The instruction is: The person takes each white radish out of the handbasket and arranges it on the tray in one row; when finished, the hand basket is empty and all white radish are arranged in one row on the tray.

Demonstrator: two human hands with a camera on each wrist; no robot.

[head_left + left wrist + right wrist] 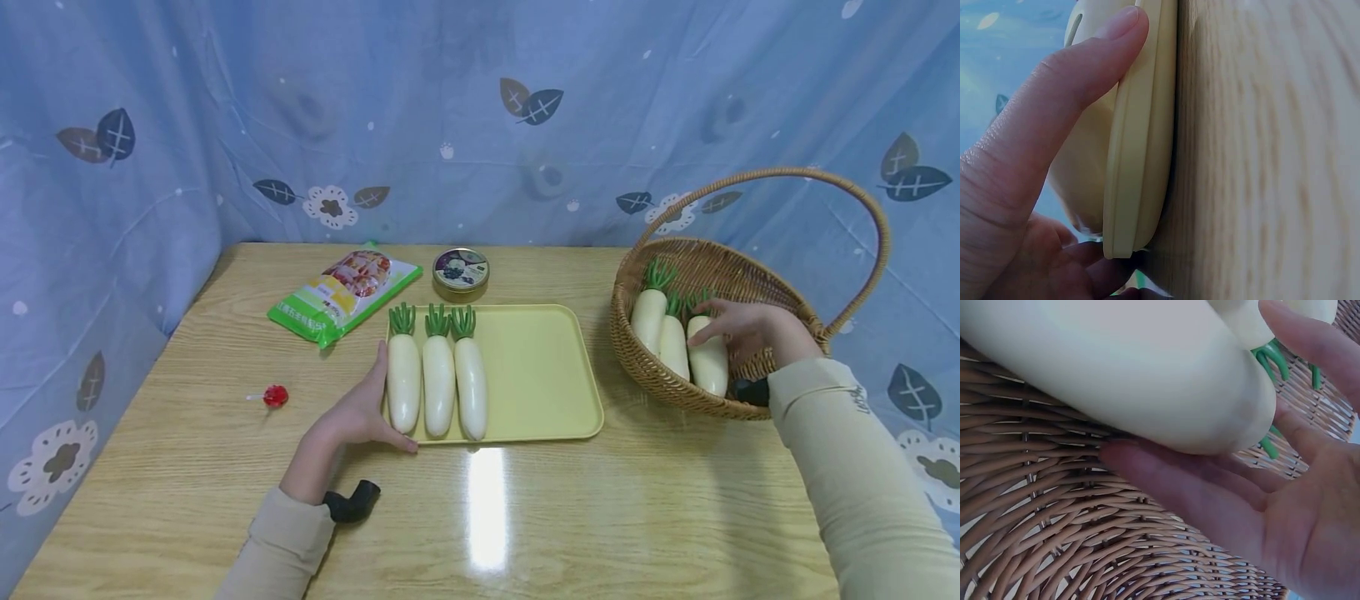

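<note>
At the left edge of a pale yellow tray [536, 375], my left hand [360, 408] grips the near corner. The left wrist view shows its thumb [1085, 62] on the rim [1132, 156] and the other fingers around the corner. Three white radishes with green tops lie side by side on the tray, the leftmost radish [404, 383] nearest that hand. Inside the wicker basket [660, 379], my right hand [742, 325] reaches over the rightmost radish [708, 358]. In the right wrist view its fairly straight fingers [1179, 475] lie along the radish's underside, thumb apart.
Two more radishes, one the left radish [648, 321], lean in the basket, whose tall handle [862, 200] arches overhead. Behind the tray stand a round tin [461, 273] and a green food packet [345, 292]. A red lollipop [275, 396] lies at left. A blue curtain [450, 125] hangs behind.
</note>
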